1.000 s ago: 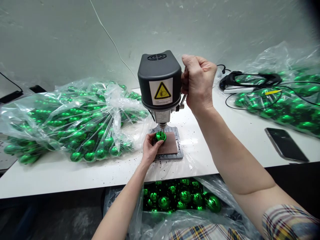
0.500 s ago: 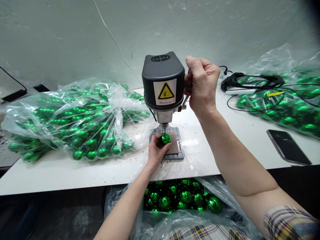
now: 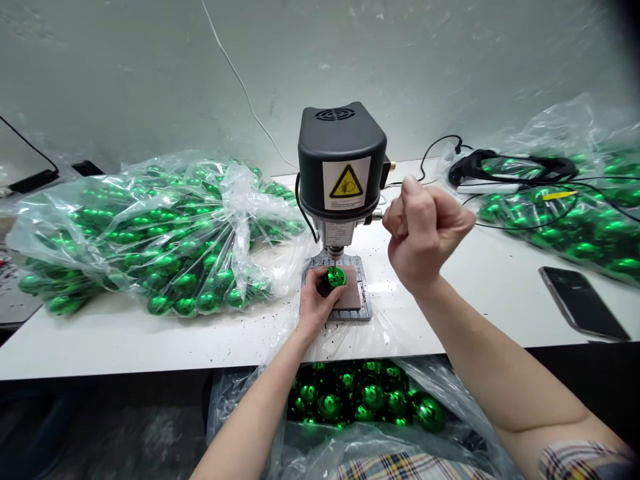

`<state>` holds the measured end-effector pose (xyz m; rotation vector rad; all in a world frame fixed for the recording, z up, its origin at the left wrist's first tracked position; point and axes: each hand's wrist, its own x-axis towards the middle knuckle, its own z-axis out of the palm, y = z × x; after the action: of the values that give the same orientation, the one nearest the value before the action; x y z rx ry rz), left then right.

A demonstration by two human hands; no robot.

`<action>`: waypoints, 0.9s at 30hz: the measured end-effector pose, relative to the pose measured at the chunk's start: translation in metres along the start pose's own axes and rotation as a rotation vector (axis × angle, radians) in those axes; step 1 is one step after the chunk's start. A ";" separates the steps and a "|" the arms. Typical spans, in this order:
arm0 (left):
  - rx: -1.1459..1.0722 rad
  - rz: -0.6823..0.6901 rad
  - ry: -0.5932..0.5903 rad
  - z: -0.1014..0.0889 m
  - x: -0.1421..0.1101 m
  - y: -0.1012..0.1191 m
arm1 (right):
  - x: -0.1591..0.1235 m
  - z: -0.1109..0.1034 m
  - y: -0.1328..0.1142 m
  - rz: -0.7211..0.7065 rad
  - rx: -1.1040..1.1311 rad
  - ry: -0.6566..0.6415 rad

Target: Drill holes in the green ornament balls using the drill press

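A person in a plaid sleeve [image 3: 585, 460] works at a compact drill press with a matte-black plastic housing [image 3: 343, 147], set on a white table [image 3: 150, 347], as I look on. The left hand [image 3: 319, 303] pinches a small, glossy metallic-green ball [image 3: 339, 279] between thumb and fingers, over a flat brown square pad [image 3: 353, 297] on the ridged grey metal base [image 3: 367, 312]. The right hand [image 3: 424, 230], fingers curled tight into a fist, grips what appears to be the silver metal feed lever [image 3: 376, 215] at the housing's side, though the fist hides the handle. The slim metal drill bit [image 3: 335, 262] stands directly above the ball and seems to meet its top; from here I cannot tell how deep it goes, if at all.

Done well, this step would call for a firm, even pinch low on the ball's sides, fingertips well clear of the bit, and slow, steady pressure on the lever. The shiny curved skin looks slippery, so the ball could roll or spin if the hold slackens. A black-and-yellow warning label [image 3: 346, 181] faces the worker, dark crumbs litter the tabletop, and more green balls [image 3: 373, 397] lie in clear plastic just below the table's edge.
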<state>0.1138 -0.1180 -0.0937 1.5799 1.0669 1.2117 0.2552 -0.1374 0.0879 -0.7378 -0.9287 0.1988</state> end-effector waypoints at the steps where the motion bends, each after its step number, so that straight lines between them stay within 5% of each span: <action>1: 0.005 0.002 0.000 0.000 0.000 0.000 | -0.006 -0.003 0.001 -0.019 0.012 -0.006; 16: 0.024 0.031 -0.006 -0.002 -0.001 -0.006 | -0.026 -0.031 0.043 -0.504 0.155 -0.283; 22: 0.062 0.012 0.037 0.002 0.003 -0.003 | 0.011 -0.001 0.012 -0.136 0.100 -0.057; 27: 0.320 0.007 0.133 -0.014 -0.032 0.037 | 0.045 0.017 -0.001 0.178 0.108 -0.077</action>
<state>0.0994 -0.1563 -0.0642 1.7616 1.3980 1.2080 0.2686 -0.1088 0.1249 -0.7168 -0.9177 0.4332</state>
